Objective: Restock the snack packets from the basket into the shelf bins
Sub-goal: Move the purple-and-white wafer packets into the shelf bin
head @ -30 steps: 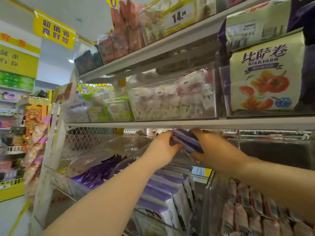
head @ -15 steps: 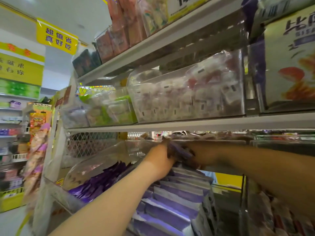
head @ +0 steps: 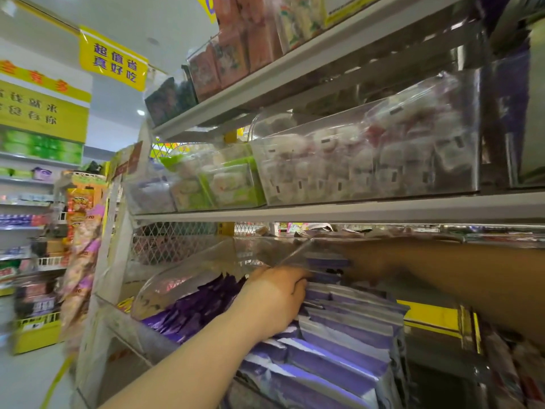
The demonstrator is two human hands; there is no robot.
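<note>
- The purple packets (head: 327, 262) you are stocking sit between your hands, low under the shelf board (head: 354, 212) at the back of the bin (head: 295, 252). They are just above the rearmost packets already there.
- Their long axis runs left to right across the bin, the same way as the filed row (head: 348, 343), so my guess is that the next move is a short drop straight down behind that row.
- Your left hand (head: 274, 302) is at their left end with its fingers curled onto them. It is the nearer, better-lit hand.
- Your right hand (head: 374, 264) reaches in from the right and lies against their right end. It is in shadow and blurred, so I cannot tell whether its fingers are closed on them.
- The filed row leans in overlapping layers and nearly fills the bin from front to back.
- The left neighbour bin (head: 182, 281) holds darker purple packets (head: 200, 311).
- On the shelf above, one clear bin (head: 469, 128) holds white and pink packets, and another (head: 250, 160) holds green ones.
- The basket is out of view.
</note>
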